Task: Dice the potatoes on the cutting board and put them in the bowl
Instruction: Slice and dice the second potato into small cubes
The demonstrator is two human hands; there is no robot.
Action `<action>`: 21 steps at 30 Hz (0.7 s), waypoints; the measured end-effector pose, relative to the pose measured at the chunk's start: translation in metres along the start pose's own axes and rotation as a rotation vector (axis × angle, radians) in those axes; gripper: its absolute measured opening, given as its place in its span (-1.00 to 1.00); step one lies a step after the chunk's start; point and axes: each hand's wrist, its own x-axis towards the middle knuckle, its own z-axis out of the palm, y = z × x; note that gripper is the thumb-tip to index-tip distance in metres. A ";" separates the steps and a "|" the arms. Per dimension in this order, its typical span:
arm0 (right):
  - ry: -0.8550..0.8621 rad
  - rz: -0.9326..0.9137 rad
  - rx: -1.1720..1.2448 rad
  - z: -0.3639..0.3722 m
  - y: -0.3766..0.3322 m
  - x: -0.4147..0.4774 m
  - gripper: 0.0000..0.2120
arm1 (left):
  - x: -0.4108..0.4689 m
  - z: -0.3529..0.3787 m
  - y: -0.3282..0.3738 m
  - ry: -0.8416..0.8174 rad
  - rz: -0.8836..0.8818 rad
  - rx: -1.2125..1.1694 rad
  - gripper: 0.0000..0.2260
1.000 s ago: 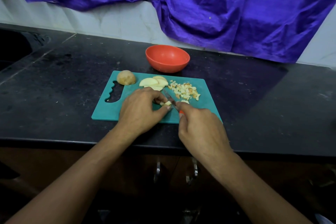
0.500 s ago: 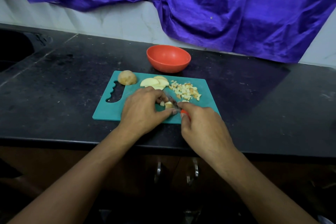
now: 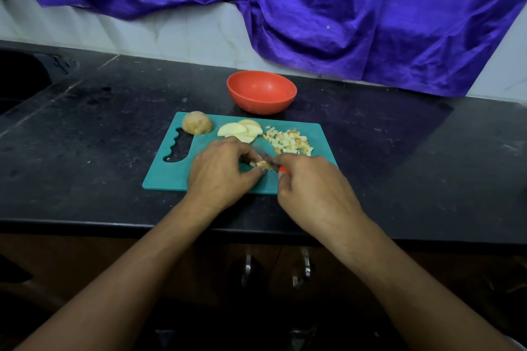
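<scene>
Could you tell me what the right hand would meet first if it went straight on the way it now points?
Most likely the potato piece pinched by the left hand, just ahead of the right hand and its knife; depth is hard to judge.

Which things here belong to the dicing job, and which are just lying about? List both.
Job: teal cutting board, knife in the right hand, potato piece held by the left hand, potato slices, diced pile, potato half, red bowl.
Lying about: purple cloth, sink, cabinet handles.
</scene>
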 end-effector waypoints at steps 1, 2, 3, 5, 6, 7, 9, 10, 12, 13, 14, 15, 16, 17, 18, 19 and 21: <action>0.000 0.000 0.005 -0.001 -0.001 0.001 -0.68 | 0.000 0.000 0.001 -0.001 -0.005 -0.004 -0.88; -0.004 0.000 0.005 -0.001 -0.002 0.002 -0.68 | 0.000 0.000 0.001 -0.002 -0.010 -0.007 -0.88; -0.007 -0.002 0.002 -0.001 -0.003 0.002 -0.68 | 0.000 0.000 0.002 -0.001 -0.014 -0.008 -0.88; -0.010 -0.010 -0.008 -0.001 -0.005 0.002 -0.65 | 0.000 0.000 0.002 0.007 -0.017 -0.012 -0.87; -0.010 -0.012 -0.006 0.000 -0.005 0.001 -0.64 | -0.001 0.000 0.002 0.013 -0.018 -0.016 -0.87; -0.008 -0.012 0.000 0.000 -0.005 0.001 -0.63 | -0.001 0.000 0.002 0.018 -0.020 -0.022 -0.87; 0.000 -0.002 0.008 0.001 -0.004 0.001 -0.64 | -0.002 0.000 0.002 0.025 -0.022 -0.032 -0.87; 0.001 0.002 0.005 0.003 -0.003 0.001 -0.65 | -0.001 0.000 0.001 0.028 -0.021 -0.033 -0.86; 0.004 0.006 -0.002 0.006 -0.003 0.001 -0.67 | -0.001 0.000 0.000 0.030 -0.018 -0.034 -0.86; 0.006 0.008 -0.002 0.007 -0.003 0.001 -0.67 | -0.001 0.001 0.000 0.031 -0.017 -0.036 -0.86; 0.009 0.011 -0.001 0.008 -0.003 0.000 -0.67 | -0.001 0.001 0.000 0.031 -0.016 -0.037 -0.86; 0.011 0.013 0.001 0.009 -0.002 0.000 -0.68 | -0.001 0.001 0.000 0.030 -0.016 -0.038 -0.86; 0.010 0.015 0.003 0.009 -0.002 0.000 -0.68 | -0.001 0.001 0.000 0.029 -0.016 -0.041 -0.87; 0.006 0.015 0.004 0.009 -0.002 0.001 -0.67 | -0.001 0.000 0.000 0.026 -0.019 -0.046 -0.87; -0.002 0.014 0.004 0.009 -0.003 0.002 -0.67 | 0.000 0.000 0.000 0.024 -0.024 -0.050 -0.88; -0.010 0.012 0.005 0.009 -0.004 0.003 -0.67 | 0.000 0.000 0.000 0.020 -0.029 -0.054 -0.90; -0.018 0.008 0.005 0.010 -0.007 0.006 -0.66 | 0.000 0.000 0.000 0.012 -0.035 -0.063 -0.91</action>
